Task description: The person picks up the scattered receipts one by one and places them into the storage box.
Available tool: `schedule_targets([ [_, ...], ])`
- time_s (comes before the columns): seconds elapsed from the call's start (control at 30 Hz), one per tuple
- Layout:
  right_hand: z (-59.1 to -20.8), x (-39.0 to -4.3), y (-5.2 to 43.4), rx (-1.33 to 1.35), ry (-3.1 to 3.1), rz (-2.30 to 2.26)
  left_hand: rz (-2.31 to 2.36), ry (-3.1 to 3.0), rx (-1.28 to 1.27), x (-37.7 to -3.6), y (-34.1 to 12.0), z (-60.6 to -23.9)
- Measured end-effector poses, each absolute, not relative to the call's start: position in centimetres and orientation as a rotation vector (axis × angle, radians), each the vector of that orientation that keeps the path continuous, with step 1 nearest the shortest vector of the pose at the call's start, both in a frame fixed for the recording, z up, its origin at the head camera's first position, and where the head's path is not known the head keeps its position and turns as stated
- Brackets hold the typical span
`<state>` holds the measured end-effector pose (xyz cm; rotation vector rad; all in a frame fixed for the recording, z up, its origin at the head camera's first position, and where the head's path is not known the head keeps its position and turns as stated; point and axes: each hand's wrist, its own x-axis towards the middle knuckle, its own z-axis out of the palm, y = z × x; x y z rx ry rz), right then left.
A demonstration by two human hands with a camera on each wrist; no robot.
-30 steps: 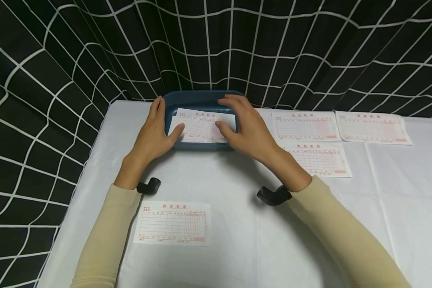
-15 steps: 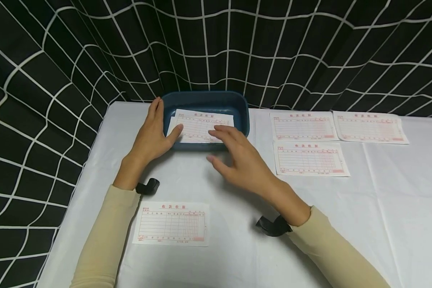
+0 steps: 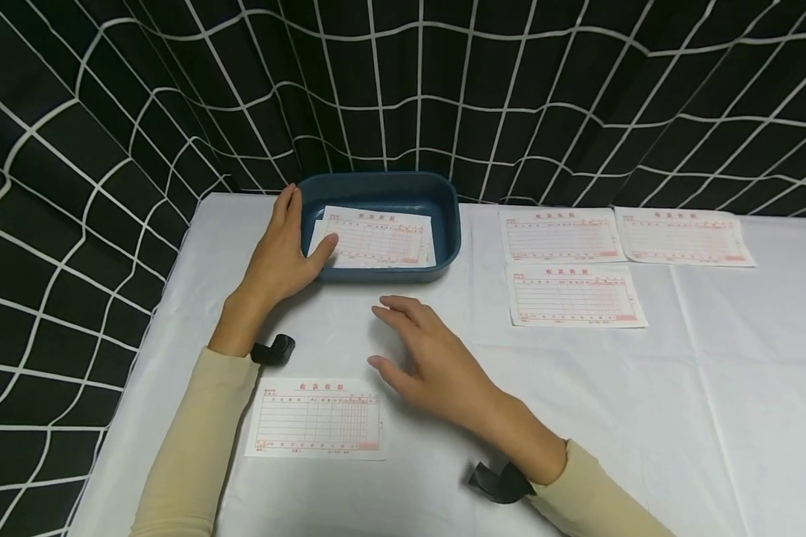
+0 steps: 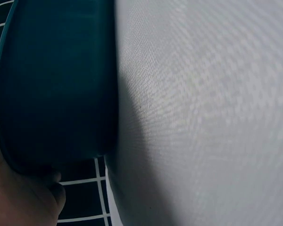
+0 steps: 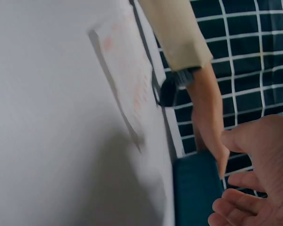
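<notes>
A dark blue plastic basin (image 3: 451,227) stands at the back of the white table, with printed receipt slips (image 3: 379,239) overlapping inside. My left hand (image 3: 274,250) holds the basin's left end, thumb over the rim and fingers along the outer wall. The left wrist view shows that hand (image 4: 19,197) against the basin's side (image 4: 56,89). My right hand (image 3: 436,365) is in front of the basin, fingers spread and holding nothing. Its nearest object is a single receipt slip (image 3: 316,418) lying flat to its left. The right wrist view also has the right hand (image 5: 259,174) free of any object.
Three more receipt slips lie to the basin's right: one at the back (image 3: 560,235), one beside it (image 3: 685,236) and one in front (image 3: 575,296). A black curtain with a white grid (image 3: 443,82) borders the white tablecloth (image 3: 712,388) behind and at left.
My right hand has left the basin's right end and moved back toward me, down to near the single slip. My left hand has stayed on the basin.
</notes>
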<state>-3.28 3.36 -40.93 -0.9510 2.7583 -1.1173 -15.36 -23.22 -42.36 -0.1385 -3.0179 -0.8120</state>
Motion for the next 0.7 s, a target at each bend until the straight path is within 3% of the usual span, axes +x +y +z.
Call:
schedule_targets([
  [0.7,-43.4,1.8,2.4,-0.932,2.703,-0.979,-0.829,-3.021,-0.156,-15.2,-23.3,-42.3],
])
